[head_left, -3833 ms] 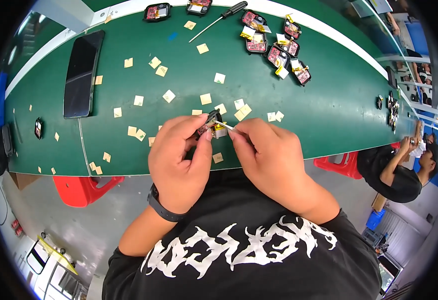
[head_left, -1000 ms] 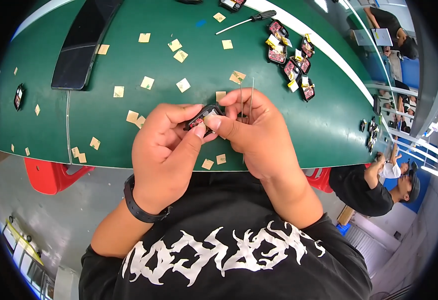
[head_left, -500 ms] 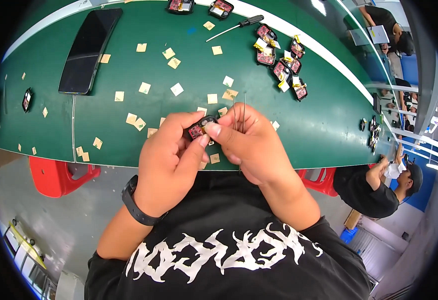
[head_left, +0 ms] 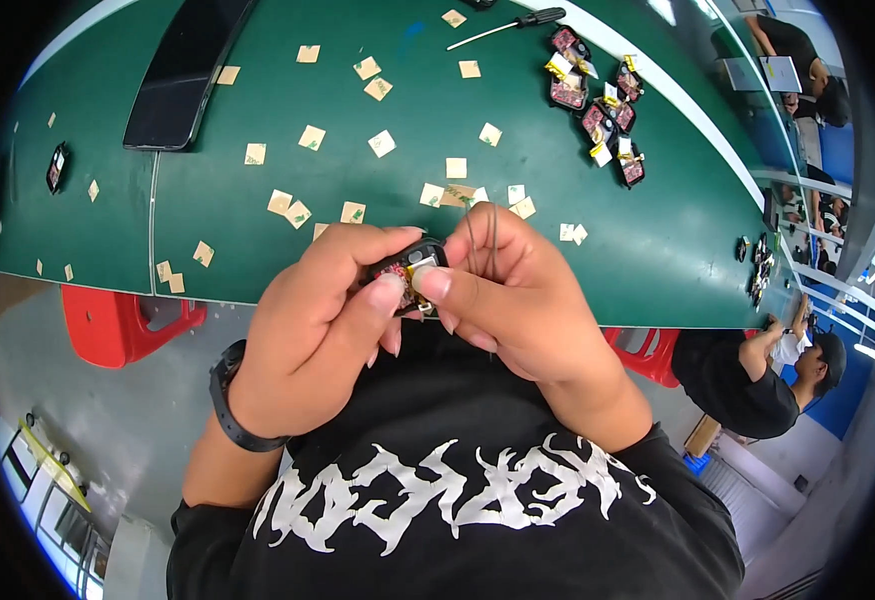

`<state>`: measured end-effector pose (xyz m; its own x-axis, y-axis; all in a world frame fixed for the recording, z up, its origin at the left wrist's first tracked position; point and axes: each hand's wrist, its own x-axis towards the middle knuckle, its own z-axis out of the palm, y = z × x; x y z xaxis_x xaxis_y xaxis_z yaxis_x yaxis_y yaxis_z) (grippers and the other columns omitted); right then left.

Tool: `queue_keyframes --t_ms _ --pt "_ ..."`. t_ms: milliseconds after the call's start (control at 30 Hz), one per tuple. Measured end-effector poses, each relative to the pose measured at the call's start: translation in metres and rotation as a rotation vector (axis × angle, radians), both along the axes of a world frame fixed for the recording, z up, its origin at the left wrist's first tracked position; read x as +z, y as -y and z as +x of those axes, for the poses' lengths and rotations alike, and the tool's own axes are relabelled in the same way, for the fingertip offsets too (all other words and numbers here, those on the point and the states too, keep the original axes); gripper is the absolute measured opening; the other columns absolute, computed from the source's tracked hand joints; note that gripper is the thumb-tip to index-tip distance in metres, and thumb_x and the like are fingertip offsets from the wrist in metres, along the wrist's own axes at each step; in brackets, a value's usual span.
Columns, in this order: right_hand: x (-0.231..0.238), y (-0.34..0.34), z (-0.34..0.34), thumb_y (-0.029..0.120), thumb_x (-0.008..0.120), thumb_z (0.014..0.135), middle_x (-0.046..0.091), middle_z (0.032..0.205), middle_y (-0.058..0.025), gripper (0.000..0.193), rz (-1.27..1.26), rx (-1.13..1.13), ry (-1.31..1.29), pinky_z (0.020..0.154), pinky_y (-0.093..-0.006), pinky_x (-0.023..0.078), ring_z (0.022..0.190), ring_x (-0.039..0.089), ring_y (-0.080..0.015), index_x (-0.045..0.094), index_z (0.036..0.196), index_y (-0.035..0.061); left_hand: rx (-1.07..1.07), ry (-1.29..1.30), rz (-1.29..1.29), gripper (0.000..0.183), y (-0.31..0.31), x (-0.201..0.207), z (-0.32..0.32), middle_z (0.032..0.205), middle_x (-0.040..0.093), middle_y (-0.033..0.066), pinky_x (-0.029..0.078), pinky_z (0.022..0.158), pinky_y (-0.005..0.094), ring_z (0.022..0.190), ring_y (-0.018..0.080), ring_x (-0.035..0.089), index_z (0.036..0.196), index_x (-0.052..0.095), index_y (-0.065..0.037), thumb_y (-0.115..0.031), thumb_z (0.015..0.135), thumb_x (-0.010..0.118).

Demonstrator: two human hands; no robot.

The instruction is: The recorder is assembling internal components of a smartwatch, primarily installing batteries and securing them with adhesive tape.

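Observation:
Both hands meet near the table's front edge around a small black electronic device [head_left: 420, 258], its open casing showing a red circuit board and a silvery battery-like piece. My left hand [head_left: 323, 310] is closed on the device's left side, thumb pressed onto the board. My right hand [head_left: 518, 295] grips the other side, its thumb on the silvery piece. Thin metal tweezers [head_left: 495, 240] are tucked in the right hand's fingers, with the prongs pointing away from me. My fingers hide part of the casing.
Square adhesive pads [head_left: 382, 144] lie scattered over the green table [head_left: 338, 270]. Similar open devices [head_left: 596, 125] cluster at the far right, near a screwdriver [head_left: 518, 27]. A dark tablet-like slab [head_left: 183, 85] lies far left. Red stools [head_left: 118, 325] stand below. Another person [head_left: 748, 375] sits at right.
Both hands and the device have come slightly nearer to me relative to the table, and more of the device's inside shows. The left thumb now presses on the board. The view has shifted.

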<state>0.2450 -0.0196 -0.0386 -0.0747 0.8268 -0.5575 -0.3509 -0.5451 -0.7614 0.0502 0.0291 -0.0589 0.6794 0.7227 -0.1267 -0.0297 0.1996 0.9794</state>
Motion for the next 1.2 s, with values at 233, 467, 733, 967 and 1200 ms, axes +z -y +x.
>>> queue_keyframes --t_ms 233,467,733,967,1200 --pt "0.019 -0.004 -0.01 0.011 0.071 0.093 0.06 0.071 -0.0044 0.021 0.035 0.031 -0.05 0.043 -0.0197 0.032 0.052 0.048 -0.0037 0.052 0.093 0.0025 0.054 0.053 0.035 0.038 -0.003 0.012 -0.019 0.103 0.066 0.0127 0.051 0.064 0.0253 0.072 0.0131 0.063 0.129 0.056 0.006 0.0 0.092 0.05" --pt "0.025 -0.009 -0.024 0.009 0.07 0.093 0.061 0.073 -0.0043 0.018 0.026 0.06 -0.003 0.045 -0.0187 0.032 0.055 0.048 -0.0024 0.053 0.094 0.0024 0.056 0.067 0.107 0.039 -0.007 0.004 -0.036 0.11 0.068 0.0164 0.054 0.066 0.0264 0.075 0.0182 0.067 0.127 0.057 0.006 0.0 0.088 0.056" --pt "0.013 -0.013 -0.038 0.01 0.07 0.093 0.06 0.074 -0.0024 0.016 0.26 0.084 0.338 0.053 -0.0222 0.037 0.062 0.051 -0.0053 0.057 0.09 0.0021 0.077 0.052 0.043 0.042 -0.015 -0.002 -0.051 0.096 0.067 0.0111 0.051 0.062 0.0232 0.068 0.0116 0.064 0.129 0.058 0.004 0.002 0.087 0.054" --pt "0.025 -0.01 -0.008 0.032 0.085 0.075 0.05 0.062 -0.006 0.037 0.809 0.538 1.237 0.048 -0.0323 0.04 0.049 0.049 -0.0235 0.061 0.078 0.0037 0.122 0.1 -0.042 0.042 -0.019 -0.003 -0.061 0.097 0.067 0.0112 0.049 0.06 0.0214 0.066 0.009 0.062 0.131 0.056 0.006 0.002 0.09 0.051" --pt "0.027 -0.011 -0.019 0.014 0.078 0.074 0.052 0.074 -0.0076 0.029 1.116 0.551 1.34 0.048 -0.0333 0.043 0.058 0.051 -0.0223 0.057 0.09 0.0017 0.123 0.1 -0.123 0.041 -0.019 0.002 -0.063 0.102 0.067 0.0126 0.049 0.059 0.0208 0.064 0.0092 0.062 0.13 0.057 0.007 0.003 0.09 0.05"
